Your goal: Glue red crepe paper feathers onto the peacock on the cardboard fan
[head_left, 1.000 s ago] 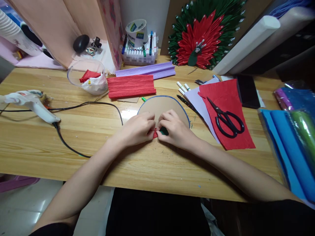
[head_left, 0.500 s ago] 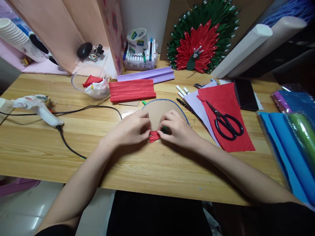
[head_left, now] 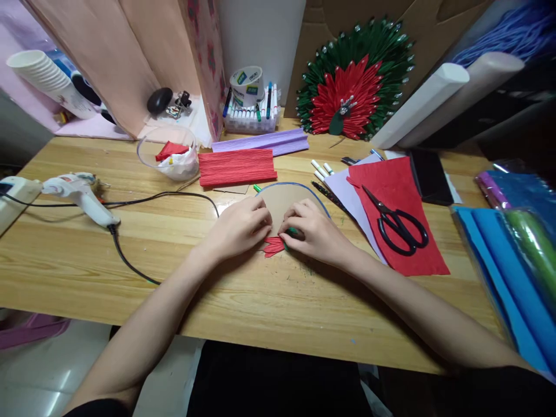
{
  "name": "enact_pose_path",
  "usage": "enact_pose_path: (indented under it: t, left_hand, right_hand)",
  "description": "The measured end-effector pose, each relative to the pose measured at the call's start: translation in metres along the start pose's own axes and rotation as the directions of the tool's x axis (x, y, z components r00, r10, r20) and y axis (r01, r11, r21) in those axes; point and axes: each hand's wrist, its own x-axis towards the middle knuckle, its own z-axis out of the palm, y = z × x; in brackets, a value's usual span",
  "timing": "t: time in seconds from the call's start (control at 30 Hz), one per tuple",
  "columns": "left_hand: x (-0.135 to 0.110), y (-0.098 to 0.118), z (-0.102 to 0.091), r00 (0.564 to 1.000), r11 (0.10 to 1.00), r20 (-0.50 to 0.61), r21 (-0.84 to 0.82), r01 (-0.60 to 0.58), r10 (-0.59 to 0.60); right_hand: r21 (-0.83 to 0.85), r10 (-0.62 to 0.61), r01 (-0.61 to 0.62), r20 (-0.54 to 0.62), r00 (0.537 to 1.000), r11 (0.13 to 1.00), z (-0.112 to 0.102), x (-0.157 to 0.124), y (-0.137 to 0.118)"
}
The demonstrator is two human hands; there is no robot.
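Small folded red crepe paper pieces (head_left: pixel 274 247) lie at the near edge of a round cardboard piece (head_left: pixel 284 200) outlined in blue. My right hand (head_left: pixel 315 231) pinches the red crepe paper at its upper right, with thumb and forefinger together. Just above the paper's left side, my left hand (head_left: pixel 241 229) has its thumb and fingers closed together; whatever is between them is hidden. Both hands cover the sides of the cardboard. A bit of green shows under my right palm.
Black-handled scissors (head_left: pixel 402 229) rest on a red paper sheet (head_left: pixel 417 260) to the right. A white glue gun (head_left: pixel 93 200) with its cord lies left. Behind are a red crepe roll (head_left: pixel 237 168), a plastic bowl (head_left: pixel 178 165), markers (head_left: pixel 249 116) and a red-green paper peacock (head_left: pixel 347 92).
The view has tipped up slightly. My left fingers have lifted a little off the red crepe paper, whose pieces look more fanned out. My right hand keeps its pinch.
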Motion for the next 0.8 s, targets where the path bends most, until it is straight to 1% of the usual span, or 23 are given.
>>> enact_pose_path:
  t: [0.07,0.13,0.17,0.23,0.3,0.37,0.43,0.47,0.5,0.57,0.63,0.67,0.73,0.8]
  left_hand:
    - [-0.001,-0.004,0.0,0.989,0.993,-0.089,0.011,0.119,-0.117]
    - [-0.002,-0.009,-0.001,0.961,0.97,-0.134,-0.009,0.243,-0.242]
    - [-0.004,-0.011,-0.001,0.949,0.957,-0.125,-0.031,0.289,-0.29]
    - [-0.006,-0.015,0.001,0.934,0.933,-0.065,-0.098,0.345,-0.352]
    - [-0.008,-0.018,0.004,0.917,0.903,-0.012,-0.181,0.389,-0.398]
    - [-0.008,-0.02,0.009,0.893,0.857,0.015,-0.274,0.436,-0.45]
    - [-0.006,-0.023,0.012,0.874,0.801,0.04,-0.381,0.461,-0.484]
    - [-0.004,-0.023,0.012,0.87,0.773,0.049,-0.437,0.46,-0.49]
    - [-0.003,-0.024,0.012,0.87,0.745,0.051,-0.493,0.449,-0.49]
    - [0.001,-0.023,0.007,0.872,0.677,0.032,-0.617,0.402,-0.489]
    - [0.003,-0.019,0.001,0.862,0.571,0.01,-0.745,0.344,-0.506]
    - [0.003,-0.016,-0.002,0.856,0.505,0.013,-0.803,0.317,-0.517]
    - [0.003,-0.01,-0.005,0.846,0.379,0.049,-0.879,0.289,-0.531]
    - [0.002,-0.006,-0.006,0.836,0.303,0.085,-0.908,0.289,-0.543]
  right_hand:
    - [-0.021,0.036,-0.037,-0.053,0.998,0.999,-0.007,0.002,0.003]
    - [-0.021,0.092,-0.095,-0.117,0.989,0.995,-0.017,0.003,0.011]
    - [-0.017,0.137,-0.141,-0.144,0.98,0.99,-0.023,0.003,0.017]
    - [-0.019,0.271,-0.277,-0.154,0.95,0.961,-0.032,0.002,0.031]
    - [-0.024,0.427,-0.431,-0.106,0.898,0.902,-0.038,-0.001,0.047]
    - [-0.016,0.516,-0.517,-0.019,0.856,0.856,-0.039,-0.004,0.059]
    - [0.045,0.572,-0.574,0.038,0.819,0.818,-0.039,-0.004,0.067]
    - [0.089,0.579,-0.584,0.072,0.812,0.807,-0.04,-0.003,0.068]
    - [0.151,0.569,-0.58,0.112,0.815,0.8,-0.041,-0.002,0.068]
    - [0.324,0.51,-0.541,0.18,0.841,0.776,-0.044,0.0,0.066]
    - [0.525,0.453,-0.48,0.19,0.871,0.703,-0.049,0.002,0.062]
    - [0.602,0.445,-0.454,0.178,0.878,0.657,-0.051,0.003,0.061]
    - [0.69,0.451,-0.432,0.168,0.876,0.581,-0.055,0.004,0.059]
    - [0.725,0.458,-0.435,0.183,0.87,0.535,-0.055,0.004,0.058]
